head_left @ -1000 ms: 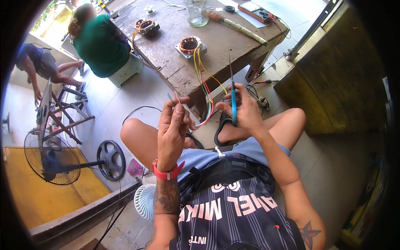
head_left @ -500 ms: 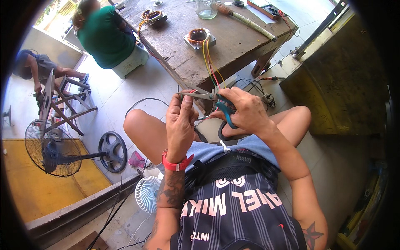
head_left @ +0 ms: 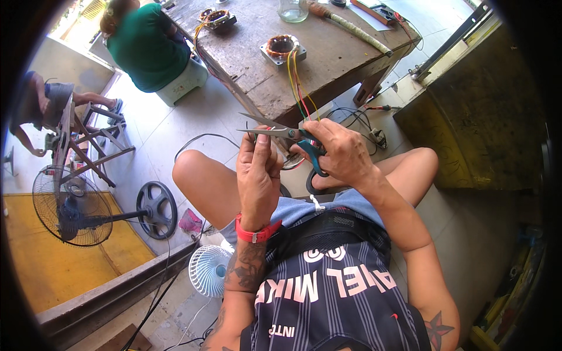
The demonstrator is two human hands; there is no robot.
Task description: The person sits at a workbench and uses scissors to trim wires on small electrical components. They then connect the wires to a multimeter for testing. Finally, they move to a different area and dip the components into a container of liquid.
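Observation:
My right hand [head_left: 346,153] is wrapped round the teal handles of a pair of scissors [head_left: 314,158]. The blades stand apart and point left, across the fingertips of my left hand [head_left: 257,169]. Those left fingers are pinched on thin wire; a bit of red shows at the tips, and the rest is hidden. Yellow, green and red lead wires [head_left: 297,93] hang from a copper-wound motor stator [head_left: 284,52] on the wooden table and run down behind my right hand.
The wooden table [head_left: 252,64] also carries a second stator [head_left: 218,23], a glass jar [head_left: 293,10], a wrapped stick [head_left: 351,29] and a multimeter [head_left: 380,13]. Left are a pedestal fan [head_left: 73,210], a small fan [head_left: 209,270] and a seated person [head_left: 143,50]. Another person [head_left: 50,102] bends nearby.
The scissors have shifted slightly left, their blade tips reaching farther past my left fingers. My left hand has moved a little right. At far left, the bending person has changed posture.

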